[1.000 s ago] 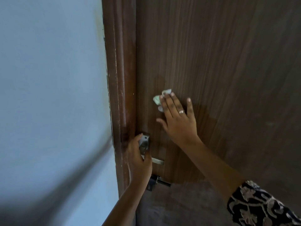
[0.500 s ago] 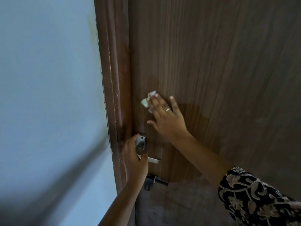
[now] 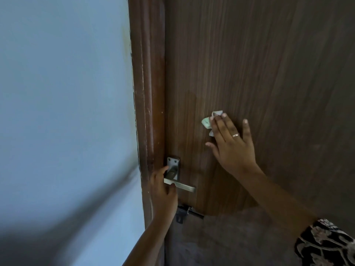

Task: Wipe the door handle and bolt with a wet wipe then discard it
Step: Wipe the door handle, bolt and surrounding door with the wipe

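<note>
My right hand lies flat on the brown door, its straight fingers pressing a crumpled white wet wipe against the wood above the handle. The silver lever handle with its metal plate sits at the door's left edge. My left hand grips the handle near the plate, thumb on the plate. A dark bolt is fixed just below the handle, partly hidden by my left wrist.
The brown door frame runs vertically left of the door. A pale blue wall fills the left side. A darker damp-looking patch covers the door around the handle.
My right hand with the wipe has slid to the right across the door. My left hand has shifted lower on the handle, baring more of the plate.
</note>
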{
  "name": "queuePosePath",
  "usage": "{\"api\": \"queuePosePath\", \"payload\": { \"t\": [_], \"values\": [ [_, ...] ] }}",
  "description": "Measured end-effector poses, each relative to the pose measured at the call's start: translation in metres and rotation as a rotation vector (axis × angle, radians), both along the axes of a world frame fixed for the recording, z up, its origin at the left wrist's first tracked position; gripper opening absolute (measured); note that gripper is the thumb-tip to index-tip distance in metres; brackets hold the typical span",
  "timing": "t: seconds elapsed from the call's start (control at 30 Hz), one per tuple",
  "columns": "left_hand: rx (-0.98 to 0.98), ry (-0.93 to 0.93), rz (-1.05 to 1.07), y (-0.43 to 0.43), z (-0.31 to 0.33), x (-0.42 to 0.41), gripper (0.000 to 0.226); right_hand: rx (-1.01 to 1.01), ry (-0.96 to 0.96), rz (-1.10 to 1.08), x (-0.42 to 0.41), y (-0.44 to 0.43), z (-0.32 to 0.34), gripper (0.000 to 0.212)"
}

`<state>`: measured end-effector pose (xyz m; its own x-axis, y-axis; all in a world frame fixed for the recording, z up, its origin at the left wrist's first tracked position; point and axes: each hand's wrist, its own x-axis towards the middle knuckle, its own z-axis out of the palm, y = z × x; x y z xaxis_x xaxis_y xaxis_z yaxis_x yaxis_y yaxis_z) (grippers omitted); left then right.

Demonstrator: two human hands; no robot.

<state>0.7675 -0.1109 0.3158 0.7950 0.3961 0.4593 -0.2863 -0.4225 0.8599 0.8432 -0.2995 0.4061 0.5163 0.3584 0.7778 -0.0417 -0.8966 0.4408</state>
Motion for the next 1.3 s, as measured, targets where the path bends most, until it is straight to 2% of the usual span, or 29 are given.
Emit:
{"api": "queuePosePath", "payload": {
  "t": [0.1,0.23,0.33,0.43,0.5,0.57,0.7,0.73,0.8,0.87,0.93,1.03,1.13,1.3],
  "values": [
    [0.021,0.019,-0.005,-0.012,0.0,-0.009,0.042,-0.179,0.057,0.081,-0.003,0.009,-0.026,0.065],
    [0.028,0.005,0.0,-0.012,-0.005,-0.024,0.037,-0.456,0.251,0.22,-0.022,-0.008,-0.075,0.055],
    [-0.014,0.056,0.087,-0.008,-0.012,-0.032,0.032,-0.399,0.24,0.275,-0.035,-0.034,-0.084,0.043],
    [-0.087,0.098,0.174,-0.023,-0.018,-0.041,0.033,-0.17,0.147,0.39,-0.043,-0.056,-0.065,0.027],
    [-0.145,0.141,0.174,-0.044,-0.02,-0.051,0.036,0.074,0.188,0.477,-0.054,-0.066,-0.044,0.019],
    [-0.193,0.163,0.115,-0.07,-0.02,-0.061,0.039,0.418,0.338,0.589,-0.07,-0.075,-0.032,0.024],
    [-0.342,0.15,-0.097,-0.115,-0.008,-0.087,0.035,1.432,0.855,0.901,-0.108,-0.08,-0.033,0.021],
    [-0.383,0.151,-0.132,-0.124,-0.004,-0.095,0.033,1.621,0.946,0.955,-0.117,-0.08,-0.037,0.018],
    [-0.392,0.166,-0.178,-0.137,0.002,-0.11,0.027,1.877,1.097,1.028,-0.132,-0.083,-0.044,0.017],
    [-0.384,0.199,-0.207,-0.146,0.008,-0.125,0.023,2.023,1.249,1.093,-0.147,-0.087,-0.048,0.021],
    [-0.401,0.184,-0.223,-0.151,0.015,-0.141,0.032,2.114,1.356,1.179,-0.16,-0.089,-0.053,0.024],
    [-0.392,0.133,-0.199,-0.153,0.022,-0.159,0.044,2.174,1.427,1.261,-0.175,-0.087,-0.057,0.02],
    [-0.298,0.14,-0.142,-0.153,0.026,-0.172,0.053,2.211,1.456,1.313,-0.186,-0.082,-0.059,0.017],
    [-0.206,0.166,0.004,-0.147,0.022,-0.187,0.037,2.293,1.547,1.269,-0.201,-0.072,-0.064,0.027]
  ]
}}
